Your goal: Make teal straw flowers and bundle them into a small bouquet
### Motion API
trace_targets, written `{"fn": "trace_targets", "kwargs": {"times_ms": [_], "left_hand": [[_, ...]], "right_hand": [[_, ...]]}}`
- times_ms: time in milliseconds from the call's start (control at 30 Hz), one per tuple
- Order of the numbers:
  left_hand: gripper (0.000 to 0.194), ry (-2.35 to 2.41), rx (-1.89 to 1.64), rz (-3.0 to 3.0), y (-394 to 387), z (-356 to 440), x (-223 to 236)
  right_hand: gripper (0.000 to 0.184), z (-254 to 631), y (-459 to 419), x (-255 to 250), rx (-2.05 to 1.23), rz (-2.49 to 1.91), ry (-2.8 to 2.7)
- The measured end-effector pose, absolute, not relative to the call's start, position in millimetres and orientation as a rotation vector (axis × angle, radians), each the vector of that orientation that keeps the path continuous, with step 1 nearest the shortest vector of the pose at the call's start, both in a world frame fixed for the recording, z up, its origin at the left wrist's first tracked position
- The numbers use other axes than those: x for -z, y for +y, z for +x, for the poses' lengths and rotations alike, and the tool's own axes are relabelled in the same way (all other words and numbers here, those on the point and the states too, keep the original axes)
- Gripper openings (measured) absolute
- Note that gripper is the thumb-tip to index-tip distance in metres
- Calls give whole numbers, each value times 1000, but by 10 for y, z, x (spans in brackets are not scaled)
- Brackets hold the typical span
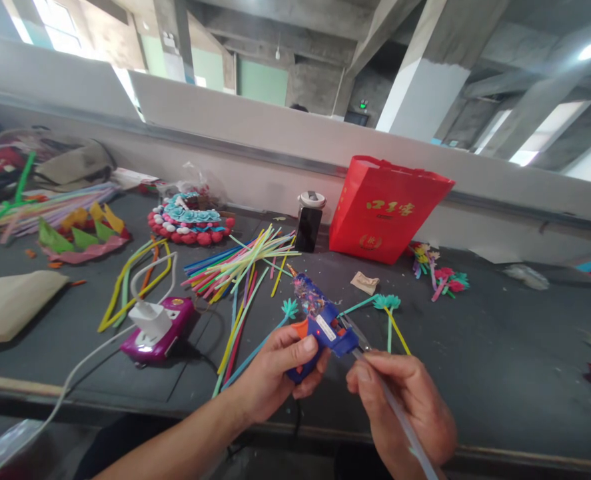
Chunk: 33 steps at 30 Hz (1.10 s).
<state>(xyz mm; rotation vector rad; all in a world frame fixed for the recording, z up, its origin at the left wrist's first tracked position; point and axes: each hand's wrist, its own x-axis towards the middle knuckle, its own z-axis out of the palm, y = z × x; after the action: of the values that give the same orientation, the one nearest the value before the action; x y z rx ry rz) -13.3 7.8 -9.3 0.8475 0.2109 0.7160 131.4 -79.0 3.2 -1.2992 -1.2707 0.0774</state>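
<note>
Head view: left fingers point(298, 353) curl round a glue gun point(324, 325); right fingers point(368, 381) pinch a glue stick point(406, 428).

The left hand point(275, 373) and right hand point(408, 403) are bare, likewise the left forearm point(190, 437); dark cloth point(120, 433) (navy or black) shows between seven and eight o'clock.

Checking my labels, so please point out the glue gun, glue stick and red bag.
Glue gun point(326, 327), head view: the white label on its body.
Glue stick point(408, 429), head view: its lower length.
Red bag point(381, 219), head view: the middle of its front.
</note>
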Motion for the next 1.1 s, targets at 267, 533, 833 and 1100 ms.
{"fn": "trace_targets", "kwargs": {"times_ms": [267,533,833,1100], "left_hand": [[26,219,-708,859,75,-132,87],[27,226,-700,862,74,-141,86],[28,236,-706,878,69,-105,101],[30,311,-785,740,78,-33,157]], "right_hand": [[15,1309,-791,32,-103,-1344,-1203],[8,1358,-784,56,-48,-1273,-1293],[11,1343,-719,59,-141,-1253,-1224],[33,1321,-549,52,-660,-1218,-1075]]}}
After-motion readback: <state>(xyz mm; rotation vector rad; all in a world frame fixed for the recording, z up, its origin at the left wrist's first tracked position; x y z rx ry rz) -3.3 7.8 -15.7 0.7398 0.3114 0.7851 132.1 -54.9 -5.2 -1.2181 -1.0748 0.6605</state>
